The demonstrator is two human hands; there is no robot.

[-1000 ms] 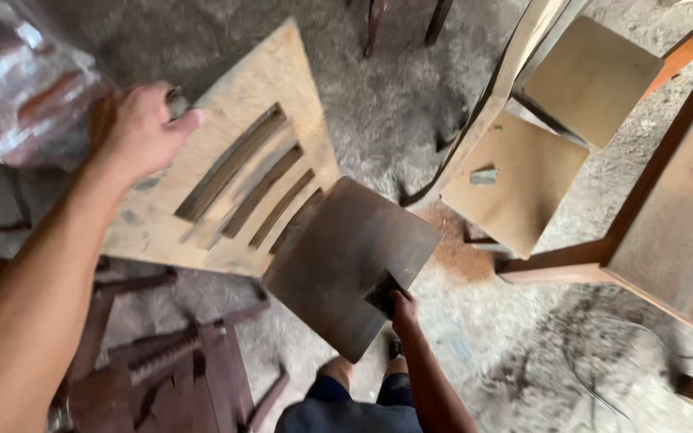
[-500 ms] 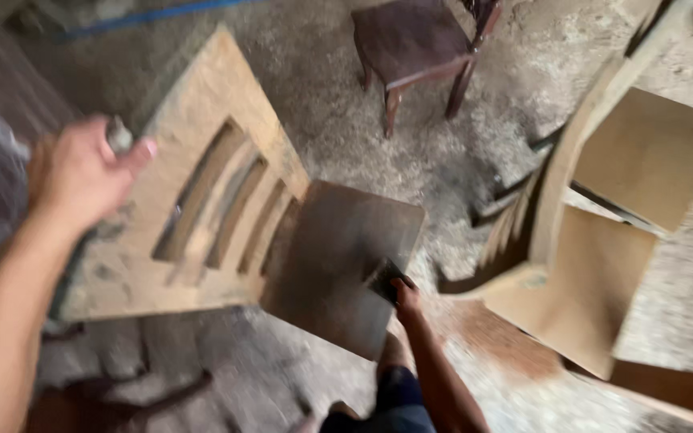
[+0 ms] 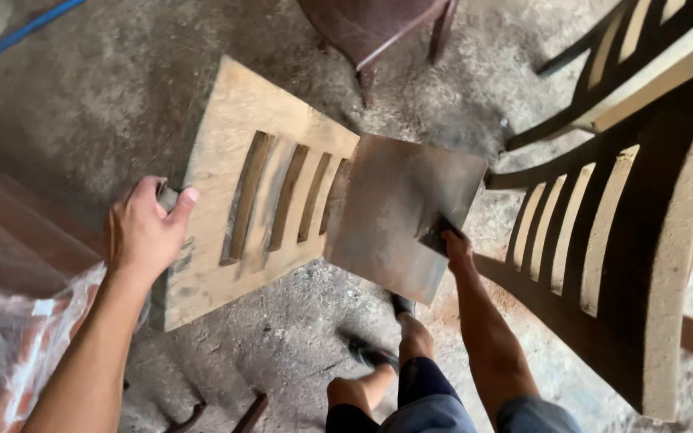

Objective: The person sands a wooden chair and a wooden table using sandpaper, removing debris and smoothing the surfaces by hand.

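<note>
1. A pale wooden chair back (image 3: 242, 192) with four slots, joined to a darker square seat (image 3: 399, 212), hangs tilted above the dusty concrete floor (image 3: 106, 88).
2. The left hand (image 3: 142, 232) is closed around the back's top edge.
3. The right hand (image 3: 455, 244) pinches the seat's right edge.
4. Slatted chair frames (image 3: 603, 232) stand just right; a dark stool (image 3: 370, 28) stands beyond.

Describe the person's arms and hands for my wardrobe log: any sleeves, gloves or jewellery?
Both forearms are bare to the frame edge; no sleeves show. The left hand and right hand wear no gloves; no rings, watch or bands are visible.
</note>
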